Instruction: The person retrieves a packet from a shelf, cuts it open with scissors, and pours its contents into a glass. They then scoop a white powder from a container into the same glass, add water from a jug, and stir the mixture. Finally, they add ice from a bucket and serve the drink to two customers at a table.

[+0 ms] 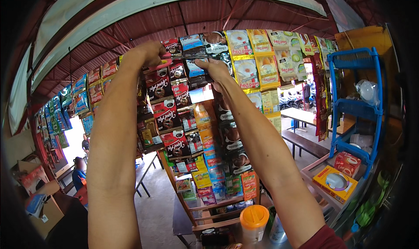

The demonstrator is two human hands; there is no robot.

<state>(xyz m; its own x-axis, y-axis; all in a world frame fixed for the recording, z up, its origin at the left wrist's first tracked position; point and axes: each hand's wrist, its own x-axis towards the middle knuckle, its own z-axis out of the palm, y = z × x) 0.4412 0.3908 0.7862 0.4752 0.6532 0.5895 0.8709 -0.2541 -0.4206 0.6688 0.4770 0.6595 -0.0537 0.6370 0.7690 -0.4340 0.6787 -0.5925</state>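
Both arms reach up to hanging strips of drink sachets. My left hand grips the pink-and-yellow handles of a pair of scissors, whose blades point right across a strip of blue sachets. With thumb and fingers, my right hand holds a blue sachet in that strip, just below the blades. Black and red Kapal Api coffee sachets hang below my left hand. Dark Chocolatos sachets hang beneath my right hand, and yellow and white Good Day sachets are to its right.
A blue plastic rack stands at the right, beside a yellow box and a red box. Below are an orange-lidded plastic container and a wooden frame. Cardboard boxes lie at lower left; a person sits beyond.
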